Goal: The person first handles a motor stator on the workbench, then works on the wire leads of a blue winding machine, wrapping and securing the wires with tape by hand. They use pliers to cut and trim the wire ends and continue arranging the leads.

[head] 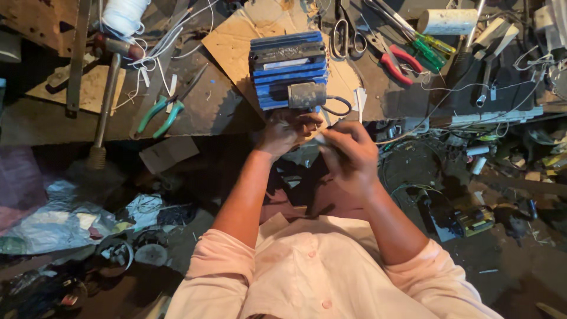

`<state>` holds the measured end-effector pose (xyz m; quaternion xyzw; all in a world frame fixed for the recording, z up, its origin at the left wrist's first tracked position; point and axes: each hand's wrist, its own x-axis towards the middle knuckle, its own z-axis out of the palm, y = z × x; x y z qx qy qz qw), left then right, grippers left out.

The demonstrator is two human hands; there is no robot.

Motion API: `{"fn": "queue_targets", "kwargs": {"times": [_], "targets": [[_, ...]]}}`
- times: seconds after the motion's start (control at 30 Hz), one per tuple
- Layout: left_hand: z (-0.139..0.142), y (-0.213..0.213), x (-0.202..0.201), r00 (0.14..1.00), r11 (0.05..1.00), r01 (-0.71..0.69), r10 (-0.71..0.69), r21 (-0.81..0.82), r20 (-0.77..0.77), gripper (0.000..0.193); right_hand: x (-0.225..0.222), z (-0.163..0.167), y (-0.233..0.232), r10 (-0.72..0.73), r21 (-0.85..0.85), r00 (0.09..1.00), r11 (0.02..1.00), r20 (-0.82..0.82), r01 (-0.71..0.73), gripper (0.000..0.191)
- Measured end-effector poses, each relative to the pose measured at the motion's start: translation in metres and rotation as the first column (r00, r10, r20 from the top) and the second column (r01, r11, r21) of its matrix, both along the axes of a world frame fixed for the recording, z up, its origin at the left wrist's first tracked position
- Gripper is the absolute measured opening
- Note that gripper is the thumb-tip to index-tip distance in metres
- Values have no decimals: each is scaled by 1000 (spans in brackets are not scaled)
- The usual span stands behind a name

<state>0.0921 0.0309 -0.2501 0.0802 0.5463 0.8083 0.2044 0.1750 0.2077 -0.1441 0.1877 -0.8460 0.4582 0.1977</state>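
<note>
Your left hand (285,131) and right hand (348,150) meet just past the near edge of the workbench (224,109), fingers curled in and pressed close around a small pale piece (322,139) pinched between them; what that piece is cannot be made out. The blue ribbed motor (287,68) stands on a cardboard sheet (236,41) at the bench edge, its grey box (307,95) facing you, directly above your knuckles. Room to either side is tight: green-handled pliers (159,115) lie left, red-handled pliers (397,62), scissors (347,35) and green screwdrivers (430,50) right. A hammer (106,100) overhangs the bench's near edge. Below the bench the floor is dark and littered; the items there are hard to identify. Your fingertips are hidden by the backs of your hands.
</note>
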Motion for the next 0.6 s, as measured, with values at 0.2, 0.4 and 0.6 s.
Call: {"fn": "queue_targets", "kwargs": {"times": [0.2, 0.4, 0.6], "targets": [[4, -7, 0, 975, 984, -12, -29, -180, -220, 16, 10, -40, 5, 2, -578, 863, 743, 505, 337, 32], [-4, 0, 3, 990, 993, -54, 39, -108, -135, 18, -8, -67, -29, 104, -677, 935, 716, 340, 167, 40], [-10, 1, -2, 997, 999, -47, 46, -14, -57, 27, -15, -42, -37, -197, -279, 946, 922, 256, 268, 23]]}}
